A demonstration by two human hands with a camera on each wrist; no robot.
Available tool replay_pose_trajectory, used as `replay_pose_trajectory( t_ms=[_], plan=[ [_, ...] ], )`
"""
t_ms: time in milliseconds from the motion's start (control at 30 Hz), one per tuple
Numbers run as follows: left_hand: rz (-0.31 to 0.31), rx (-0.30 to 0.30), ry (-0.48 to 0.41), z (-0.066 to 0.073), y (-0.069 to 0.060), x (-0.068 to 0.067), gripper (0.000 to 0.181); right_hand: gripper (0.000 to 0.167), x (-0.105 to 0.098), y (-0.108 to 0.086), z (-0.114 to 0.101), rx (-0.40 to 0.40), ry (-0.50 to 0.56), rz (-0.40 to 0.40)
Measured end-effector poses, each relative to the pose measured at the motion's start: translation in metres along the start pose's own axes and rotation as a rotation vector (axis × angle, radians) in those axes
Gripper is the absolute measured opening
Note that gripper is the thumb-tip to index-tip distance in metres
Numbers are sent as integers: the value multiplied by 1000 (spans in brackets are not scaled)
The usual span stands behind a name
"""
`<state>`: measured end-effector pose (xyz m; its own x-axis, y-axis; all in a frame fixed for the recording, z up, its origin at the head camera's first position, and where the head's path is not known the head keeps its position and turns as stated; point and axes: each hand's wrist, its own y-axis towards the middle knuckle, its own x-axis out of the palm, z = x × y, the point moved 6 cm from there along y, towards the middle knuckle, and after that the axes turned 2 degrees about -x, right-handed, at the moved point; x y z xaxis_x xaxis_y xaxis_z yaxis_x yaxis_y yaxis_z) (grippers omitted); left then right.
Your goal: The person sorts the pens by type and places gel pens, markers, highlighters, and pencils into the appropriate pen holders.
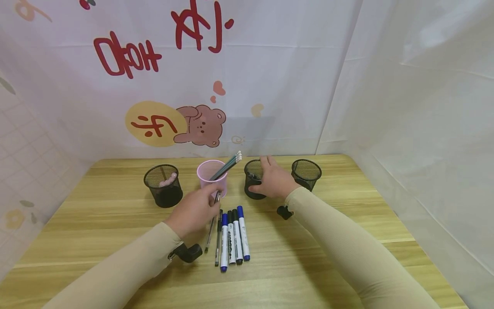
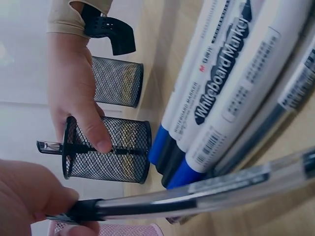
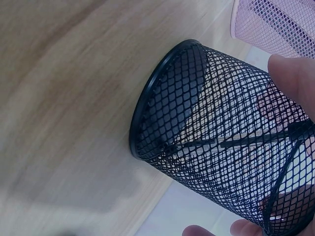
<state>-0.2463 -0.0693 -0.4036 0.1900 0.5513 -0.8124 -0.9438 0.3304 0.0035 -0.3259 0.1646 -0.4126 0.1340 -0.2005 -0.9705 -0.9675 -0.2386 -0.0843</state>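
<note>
The left hand (image 1: 194,210) pinches a pen (image 2: 236,191) by one end, thumb and finger close together, near the middle of the tabletop (image 1: 285,262). The right hand (image 1: 278,180) grips a black cup (image 1: 252,188) by the far edge, thumb on its side; another pen (image 2: 49,146) stands inside. Four markers (image 1: 231,236) and a third pen (image 1: 218,242) lie mid-tabletop. The pink cup (image 1: 204,179), near the far edge, holds pencils (image 1: 229,165)

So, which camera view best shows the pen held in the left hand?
The left wrist view: the pen crosses it large, clear barrel exposed, one end in the left hand. The head view shows it small and partly covered; the right wrist view lacks it.
</note>
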Motion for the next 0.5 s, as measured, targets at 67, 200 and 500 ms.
replay_pose_trajectory(
  t_ms=[67,200,500],
  plan=[
    [22,9,-19,2,1,-2,44,122,0,0,0,1,0,0],
    [45,6,-89,5,4,-5,46,122,0,0,0,2,-2,3],
    [148,50,-175,11,8,-13,35,121,-2,-2,-2,-6,1,11]
  ],
)
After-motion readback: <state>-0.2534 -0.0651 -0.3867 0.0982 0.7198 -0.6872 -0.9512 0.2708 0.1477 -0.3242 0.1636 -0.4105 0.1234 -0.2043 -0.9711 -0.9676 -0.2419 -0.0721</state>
